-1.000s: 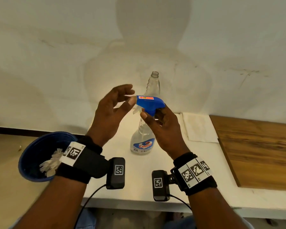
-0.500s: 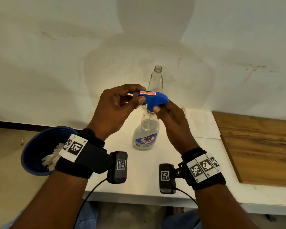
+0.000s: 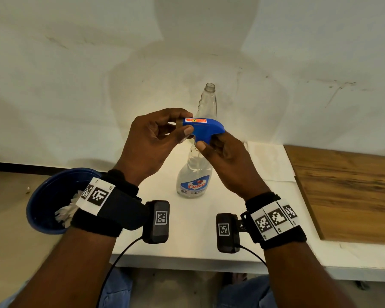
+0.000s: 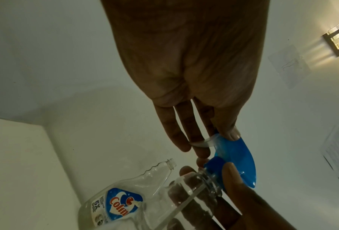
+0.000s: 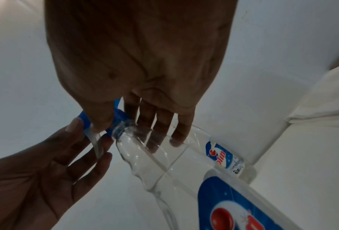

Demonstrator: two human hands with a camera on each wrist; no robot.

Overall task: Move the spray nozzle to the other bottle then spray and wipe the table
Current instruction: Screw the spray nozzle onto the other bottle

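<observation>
Nozzle (image 3: 203, 128) seated on near bottle (image 3: 195, 181) neck, table centre; far bottle (image 3: 208, 101) at 12 o'clock stands uncapped. Left hand (image 3: 151, 145) pinches nozzle front, right hand (image 3: 228, 161) curls round its collar. Tightening looks underway; spraying, wiping left.

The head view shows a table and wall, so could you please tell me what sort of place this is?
Probably a plain indoor room set up for a cleaning job: a white table against a bare, stained wall, cleaner bottles, and a blue bin holding crumpled paper.
</observation>
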